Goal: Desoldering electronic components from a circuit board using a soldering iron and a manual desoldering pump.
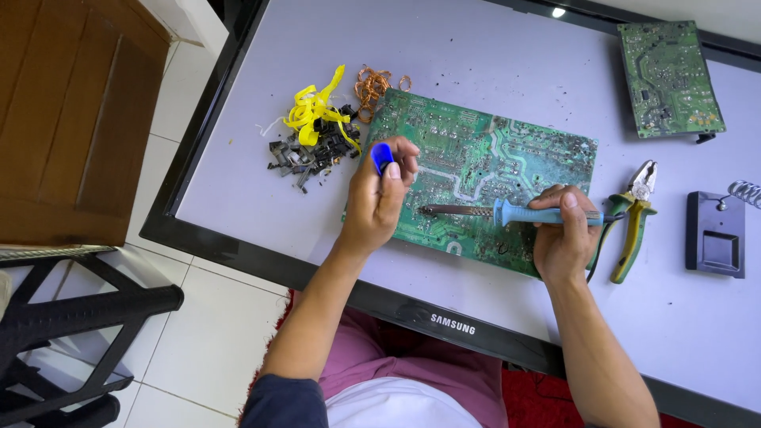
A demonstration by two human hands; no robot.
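Here, soldering iron [507, 212] in right hand [564, 238], tip on circuit board [507, 158]

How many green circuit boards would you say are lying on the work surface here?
2. The large circuit board lies in the middle under both hands; the small circuit board lies at the far right corner. None seems hidden, though the view crops the surface.

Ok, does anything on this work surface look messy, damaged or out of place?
Yes. A loose heap of black broken parts, yellow tape strips and tangled copper wire lies beside the large green circuit board, with dark specks scattered past its far edge. The board itself sits skewed.
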